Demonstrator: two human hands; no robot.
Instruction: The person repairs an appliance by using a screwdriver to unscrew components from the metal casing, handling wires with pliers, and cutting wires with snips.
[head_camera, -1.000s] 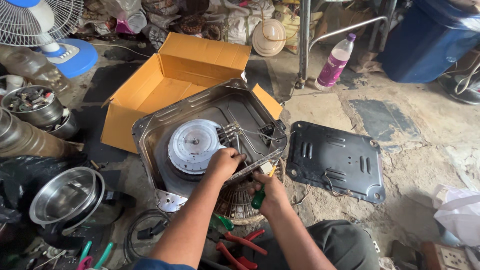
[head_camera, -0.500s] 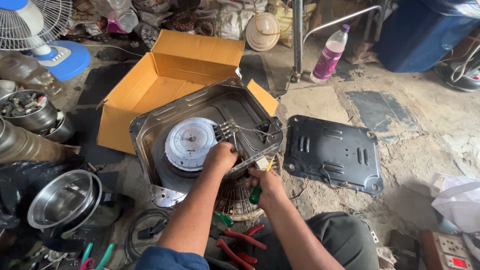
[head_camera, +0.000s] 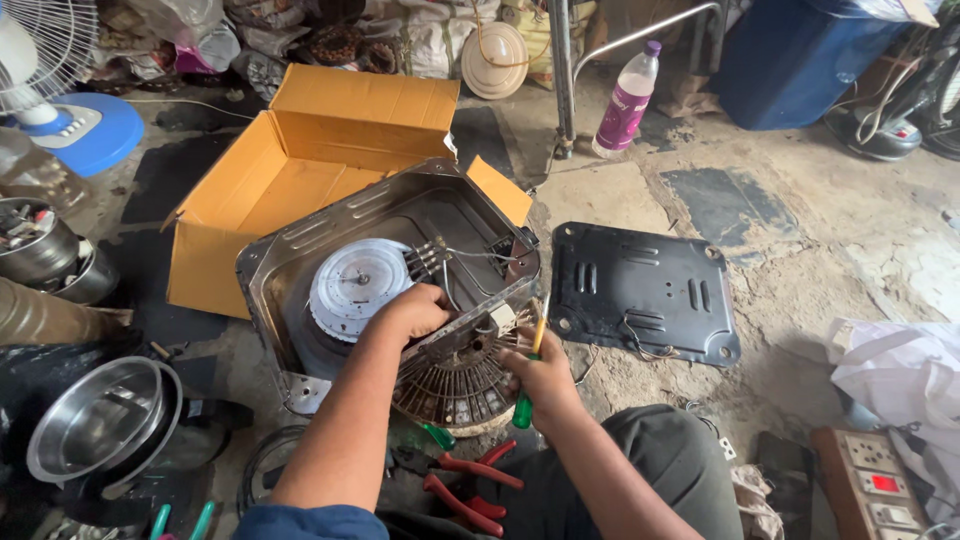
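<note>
While the dented, opened steel appliance casing (head_camera: 390, 270) sits tilted on the concrete floor (head_camera: 820, 230), propped against the orange cardboard box (head_camera: 300, 170) behind it, the left hand (head_camera: 408, 312) is curled down inside it, fingers bunched near the thin wires (head_camera: 455, 262) beside the round white coil disc (head_camera: 355, 288); exactly what they pinch I cannot tell. The right hand (head_camera: 545, 378) is closed around a green-handled screwdriver (head_camera: 528, 375), tip up at the near rim of the casing.

Risks, as I judge them: that casing rests on a round slotted grille (head_camera: 455, 385), so a hard push could rock it off. The screwdriver could slip and nick the wires or the left hand's knuckles. Raw sheet-metal edges sit right against the wrist.

Further out, a black pressed-metal base plate (head_camera: 640, 290) lies flat to the right with loose wires (head_camera: 650, 342) trailing from it. Red-handled pliers (head_camera: 465, 485) crowd the near floor. A steel bowl (head_camera: 95, 420) sits near left, a pink-labelled plastic bottle (head_camera: 625, 100) far right, and a white extension board (head_camera: 875, 485) near right.
</note>
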